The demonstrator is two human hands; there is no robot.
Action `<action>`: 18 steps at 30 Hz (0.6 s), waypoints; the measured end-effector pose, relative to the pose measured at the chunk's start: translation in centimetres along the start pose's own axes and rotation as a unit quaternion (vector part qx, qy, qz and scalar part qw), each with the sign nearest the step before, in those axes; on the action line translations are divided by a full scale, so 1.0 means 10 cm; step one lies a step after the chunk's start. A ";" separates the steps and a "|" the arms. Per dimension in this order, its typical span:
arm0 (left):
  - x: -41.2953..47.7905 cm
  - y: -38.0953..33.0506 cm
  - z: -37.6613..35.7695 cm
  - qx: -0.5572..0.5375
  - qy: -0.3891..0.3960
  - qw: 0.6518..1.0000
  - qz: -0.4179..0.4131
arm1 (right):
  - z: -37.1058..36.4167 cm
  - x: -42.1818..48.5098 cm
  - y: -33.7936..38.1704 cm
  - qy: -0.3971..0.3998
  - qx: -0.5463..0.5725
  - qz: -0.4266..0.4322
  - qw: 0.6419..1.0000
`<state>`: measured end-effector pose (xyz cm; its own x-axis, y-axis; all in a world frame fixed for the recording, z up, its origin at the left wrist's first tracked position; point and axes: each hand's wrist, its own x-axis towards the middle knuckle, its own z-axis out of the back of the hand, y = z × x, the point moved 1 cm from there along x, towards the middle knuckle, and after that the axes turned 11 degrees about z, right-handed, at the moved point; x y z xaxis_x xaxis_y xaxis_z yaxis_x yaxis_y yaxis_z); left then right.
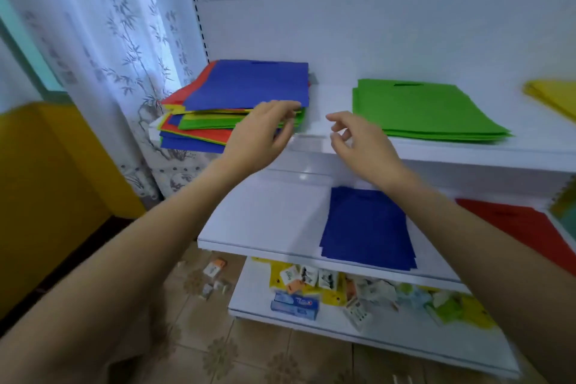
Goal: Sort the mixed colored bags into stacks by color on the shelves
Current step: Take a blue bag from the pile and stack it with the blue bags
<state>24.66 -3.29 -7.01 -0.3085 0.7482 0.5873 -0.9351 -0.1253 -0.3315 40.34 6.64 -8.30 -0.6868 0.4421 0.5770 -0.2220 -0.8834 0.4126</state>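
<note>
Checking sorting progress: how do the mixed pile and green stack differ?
The mixed pile holds blue, red, yellow and green bags; the green stack is one colour. The mixed pile is thicker and askew; the green stack lies squarer. The left hand is at the mixed pile; nothing touches the green stack. Both share the upper shelf.

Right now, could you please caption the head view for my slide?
Left hand at the front edge of the mixed pile, right hand empty near the green stack, blue stack one shelf below.

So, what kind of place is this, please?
Probably a small shop or stockroom: white shelving with a slotted upright, flat coloured bags stacked on it, and small packaged goods on the bottom shelf.
</note>
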 end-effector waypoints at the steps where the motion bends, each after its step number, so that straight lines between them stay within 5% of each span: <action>1: 0.15 0.12 0.12 -0.003 -0.014 1.000 0.003 | -0.02 0.16 0.04 -0.002 -0.004 0.006 1.000; 11: 1.24 1.80 0.47 0.019 0.033 0.985 0.168 | -0.51 1.59 -0.19 -0.026 0.024 -0.122 0.992; 18: 1.63 2.47 0.16 0.007 0.130 0.971 0.200 | -0.75 1.88 -0.55 -0.030 0.016 -0.241 0.970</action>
<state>-3.75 4.77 -4.42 -0.5945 0.7772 0.2062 -0.7525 -0.4473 -0.4834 23.50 18.60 -4.99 -0.4666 0.8115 0.3519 -0.4841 -0.5672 0.6662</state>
